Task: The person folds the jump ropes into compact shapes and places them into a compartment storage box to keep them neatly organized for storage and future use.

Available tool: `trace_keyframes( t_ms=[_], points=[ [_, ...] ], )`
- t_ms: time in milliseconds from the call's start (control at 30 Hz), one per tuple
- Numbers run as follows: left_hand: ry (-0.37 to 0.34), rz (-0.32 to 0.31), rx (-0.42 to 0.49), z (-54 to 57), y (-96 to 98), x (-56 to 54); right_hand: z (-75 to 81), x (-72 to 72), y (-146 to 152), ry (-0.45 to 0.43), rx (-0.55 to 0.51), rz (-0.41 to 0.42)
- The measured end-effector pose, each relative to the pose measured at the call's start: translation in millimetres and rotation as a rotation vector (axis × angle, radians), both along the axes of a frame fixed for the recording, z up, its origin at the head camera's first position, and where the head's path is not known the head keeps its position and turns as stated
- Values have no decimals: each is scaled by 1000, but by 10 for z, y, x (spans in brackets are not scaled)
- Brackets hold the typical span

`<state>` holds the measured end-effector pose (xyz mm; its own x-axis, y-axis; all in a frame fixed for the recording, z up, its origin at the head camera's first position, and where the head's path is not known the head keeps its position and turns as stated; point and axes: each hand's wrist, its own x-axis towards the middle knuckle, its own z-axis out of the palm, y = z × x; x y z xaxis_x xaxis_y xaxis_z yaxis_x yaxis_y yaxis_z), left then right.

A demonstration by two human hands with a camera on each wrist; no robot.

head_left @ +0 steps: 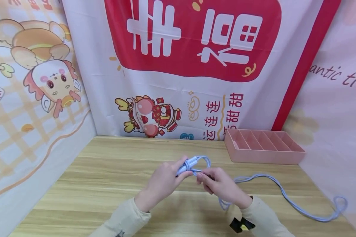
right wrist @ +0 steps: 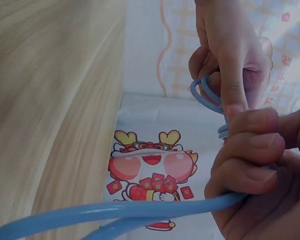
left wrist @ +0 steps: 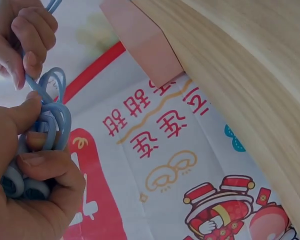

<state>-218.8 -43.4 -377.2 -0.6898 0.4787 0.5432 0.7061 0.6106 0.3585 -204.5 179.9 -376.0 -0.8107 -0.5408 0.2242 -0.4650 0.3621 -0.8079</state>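
Note:
A light blue cable (head_left: 284, 194) is partly gathered into a small bundle with its pale plug ends (head_left: 191, 162). My left hand (head_left: 163, 181) grips this bundle between thumb and fingers, above the middle of the table. In the left wrist view, loops of the cable (left wrist: 55, 125) stick out past the left thumb. Just to the right, my right hand (head_left: 221, 184) pinches a doubled stretch of cable close to the bundle. From that hand the cable (right wrist: 115, 211) runs off across the right wrist view. Its loose length lies on the table, curving to the right edge.
A pink divided box (head_left: 264, 156) with several compartments stands at the table's back right corner. The wooden table (head_left: 106, 184) is bounded by printed cloth (head_left: 166, 89) at the back and on both sides. A black and yellow object (head_left: 242, 225) shows at the right sleeve.

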Motion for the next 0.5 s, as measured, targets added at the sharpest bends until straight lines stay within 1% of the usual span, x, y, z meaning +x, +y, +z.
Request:
trace_keyframes(
  t_ms=[100,267,367,500],
  points=[
    [46,-3,-57,-20,-8,7,-14,7,-15,16,22,8],
    [100,-27,-142,-45,-26,11,-35,16,-36,-5,19,23],
    [137,-39,-182,-54,-29,12,-42,16,-45,-31,-1,37],
    [186,-35,-198,-52,-26,25,-36,19,-57,-87,-52,46]
  ],
)
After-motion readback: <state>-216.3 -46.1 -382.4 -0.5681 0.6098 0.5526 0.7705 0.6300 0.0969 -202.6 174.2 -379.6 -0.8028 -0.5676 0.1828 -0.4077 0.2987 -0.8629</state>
